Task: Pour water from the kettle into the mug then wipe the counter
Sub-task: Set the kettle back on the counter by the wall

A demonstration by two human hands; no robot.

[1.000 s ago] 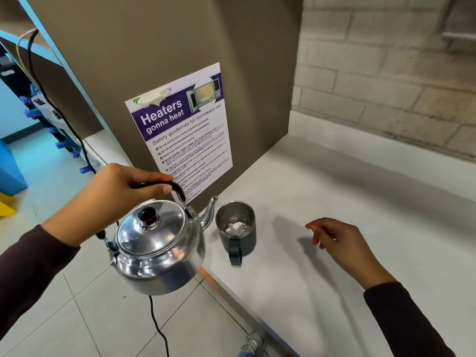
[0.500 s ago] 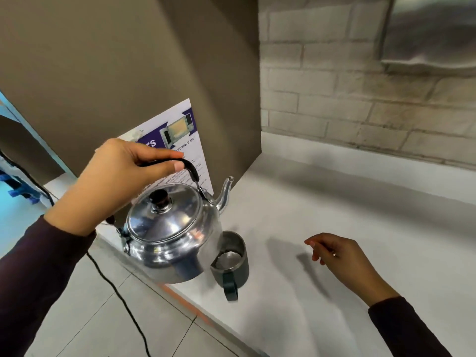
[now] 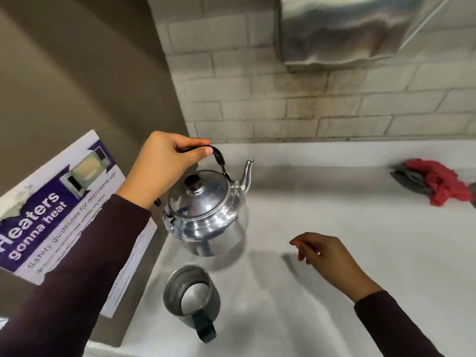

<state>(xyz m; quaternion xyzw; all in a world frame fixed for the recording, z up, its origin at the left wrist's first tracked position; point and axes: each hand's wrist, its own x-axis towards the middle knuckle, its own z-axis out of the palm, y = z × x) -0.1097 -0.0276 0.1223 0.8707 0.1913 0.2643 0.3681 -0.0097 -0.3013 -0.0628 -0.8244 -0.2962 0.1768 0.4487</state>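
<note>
My left hand grips the black handle of a shiny metal kettle, which sits upright on or just above the white counter, spout pointing away toward the wall. A dark green mug with a steel inside stands in front of the kettle near the counter's front edge, handle toward me, something pale inside. My right hand hovers over the counter to the right of the kettle, fingers loosely curled, holding nothing. A red and grey cloth lies at the far right by the wall.
A brown panel with a purple and white microwave safety poster bounds the counter on the left. A brick wall runs along the back. A steel dispenser hangs on the wall above.
My left hand has carried the kettle from beside the counter's edge over the mug to the counter behind it. The view has swung right, so the cloth now shows. My right hand has barely moved.
</note>
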